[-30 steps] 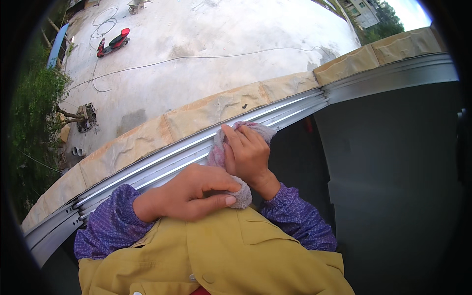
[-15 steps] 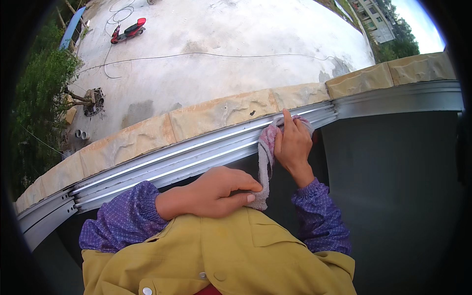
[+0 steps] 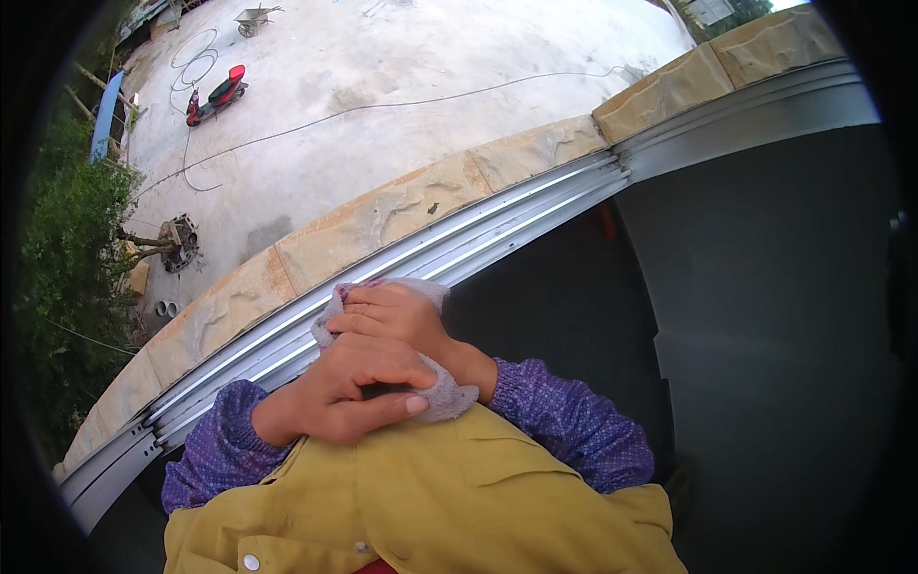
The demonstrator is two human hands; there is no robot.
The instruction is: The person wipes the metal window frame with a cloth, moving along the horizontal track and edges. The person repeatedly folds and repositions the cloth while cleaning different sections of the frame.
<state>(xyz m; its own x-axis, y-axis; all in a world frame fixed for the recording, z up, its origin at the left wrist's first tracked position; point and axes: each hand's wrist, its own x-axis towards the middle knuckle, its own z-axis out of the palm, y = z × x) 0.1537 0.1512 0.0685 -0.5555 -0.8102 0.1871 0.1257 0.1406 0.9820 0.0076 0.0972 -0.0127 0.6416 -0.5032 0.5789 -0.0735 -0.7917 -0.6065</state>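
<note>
A greyish-pink cloth lies bunched over the silver metal window track, under my right hand. The fingers of that hand press the cloth onto the rails. Close in front of it, nearer my body, my left hand grips the cloth's loose end between thumb and fingers. That end hangs out beside the left thumb, above the yellow apron. Both hands are near the middle of the track, and the right hand's fingertips are partly hidden in the cloth folds.
A rough tan stone ledge runs along the track's outer side. Far below is a pale concrete yard with a red scooter, a wheelbarrow and a long cable. Dark panels stand at right; trees at left.
My right hand has slid left along the track with the cloth, coming up against my left hand. The left hand has shifted slightly left. The view has tilted.
</note>
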